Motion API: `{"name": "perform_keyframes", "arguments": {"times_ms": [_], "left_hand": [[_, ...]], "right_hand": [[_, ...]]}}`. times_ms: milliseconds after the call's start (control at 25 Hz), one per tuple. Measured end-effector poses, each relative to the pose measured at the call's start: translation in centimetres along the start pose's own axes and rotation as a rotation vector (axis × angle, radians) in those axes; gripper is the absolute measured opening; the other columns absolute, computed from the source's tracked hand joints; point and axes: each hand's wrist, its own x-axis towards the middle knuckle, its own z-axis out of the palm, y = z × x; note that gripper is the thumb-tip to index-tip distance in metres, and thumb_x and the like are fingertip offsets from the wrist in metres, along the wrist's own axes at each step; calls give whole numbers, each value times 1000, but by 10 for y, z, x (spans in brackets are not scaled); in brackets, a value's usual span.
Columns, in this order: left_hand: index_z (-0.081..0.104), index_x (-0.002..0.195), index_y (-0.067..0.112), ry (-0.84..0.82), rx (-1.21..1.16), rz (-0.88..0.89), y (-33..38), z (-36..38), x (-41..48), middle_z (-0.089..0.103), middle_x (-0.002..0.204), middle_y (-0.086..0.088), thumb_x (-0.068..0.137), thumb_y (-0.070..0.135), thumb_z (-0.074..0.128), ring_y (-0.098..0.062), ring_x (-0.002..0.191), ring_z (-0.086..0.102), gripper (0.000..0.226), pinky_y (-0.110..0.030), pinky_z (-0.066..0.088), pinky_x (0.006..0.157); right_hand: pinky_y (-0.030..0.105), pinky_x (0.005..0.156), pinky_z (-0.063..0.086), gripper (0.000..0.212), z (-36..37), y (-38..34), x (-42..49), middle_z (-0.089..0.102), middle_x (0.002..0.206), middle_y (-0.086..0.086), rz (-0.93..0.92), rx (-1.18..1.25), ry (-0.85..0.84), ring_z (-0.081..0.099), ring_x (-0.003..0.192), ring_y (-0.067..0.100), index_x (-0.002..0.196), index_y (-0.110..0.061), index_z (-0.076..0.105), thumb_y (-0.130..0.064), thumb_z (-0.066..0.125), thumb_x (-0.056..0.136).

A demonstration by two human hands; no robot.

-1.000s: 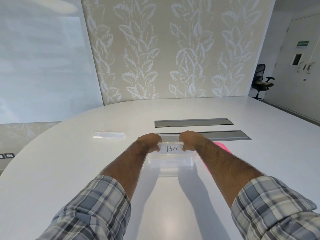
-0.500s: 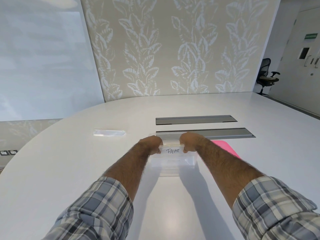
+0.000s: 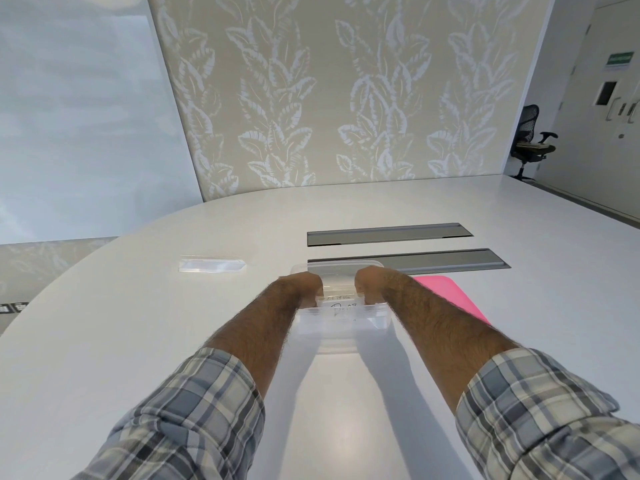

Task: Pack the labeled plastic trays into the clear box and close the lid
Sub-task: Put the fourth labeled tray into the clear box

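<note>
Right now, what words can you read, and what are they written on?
White label on the tray in the clear box: handwritten, too blurred to read.
Second label behind it: too faint to read.
Green sign, far right: too small to read.

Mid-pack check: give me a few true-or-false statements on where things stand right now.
1. Both the left hand and the right hand grip the labeled tray at the clear box. True.
2. The pink sheet lies left of the box. False: it lies on the right, beside the right forearm.
3. A clear plastic piece lies on the table, apart from the box. True.
4. The box is closed. False: it is open.
</note>
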Motion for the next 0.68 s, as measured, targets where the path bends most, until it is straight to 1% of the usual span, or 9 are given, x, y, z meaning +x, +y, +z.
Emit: {"name": "perform_keyframes", "arguments": {"times_ms": [40,80,120,160,320,400,480,600,680], "left_hand": [[68,120,7,-4,5,5,0,1,2,71,118,-11,90,18,66,-29,109,66,32,-34,54,87],[69,119,6,-8,10,11,1,2,3,71,117,-12,89,19,67,-30,108,66,32,-34,55,88],[69,119,5,-16,14,17,1,2,5,71,117,-13,89,20,68,-31,108,66,33,-34,54,90],[69,120,5,-27,13,20,1,2,6,71,117,-13,88,21,70,-32,109,66,35,-33,54,90],[69,121,5,-60,15,19,-1,1,12,71,118,-14,87,20,71,-32,108,66,38,-33,53,90],[69,122,7,-63,13,26,-2,4,15,71,118,-13,86,22,73,-31,109,66,39,-33,53,90],[70,121,8,-65,14,28,-2,6,16,71,117,-13,85,26,76,-31,108,66,41,-32,53,90],[71,119,10,-89,10,26,-3,5,19,72,115,-11,81,29,80,-30,107,66,44,-32,53,90],[71,118,10,-101,10,29,-3,6,20,72,115,-10,80,29,81,-30,107,66,44,-33,54,92]], "right_hand": [[29,84,52,5,1,0,0,69,98,9,-6,-7,-3,64,98,26,87,-5,69,-9,67,85],[27,78,48,18,3,2,3,63,82,6,16,8,7,59,89,24,69,-10,59,-10,69,84],[25,74,43,34,4,1,3,54,71,2,5,-5,0,54,84,22,59,-14,47,-11,71,83],[24,73,40,42,4,2,4,48,66,1,6,8,-1,51,82,21,56,-15,40,-12,73,82],[24,74,42,36,8,1,11,56,83,6,0,20,5,53,83,22,60,-13,46,-13,75,80],[26,76,43,38,12,2,15,55,75,5,-6,9,1,53,83,21,58,-14,44,-11,73,81],[27,78,46,32,12,2,16,53,71,2,-12,2,-6,52,83,21,60,-12,50,-11,75,80],[26,76,45,31,12,3,18,59,84,5,-23,10,-31,52,81,20,62,-14,54,-15,81,75],[27,77,47,18,12,3,17,62,89,7,-40,-1,-37,54,83,21,80,-7,68,-15,83,73]]}}
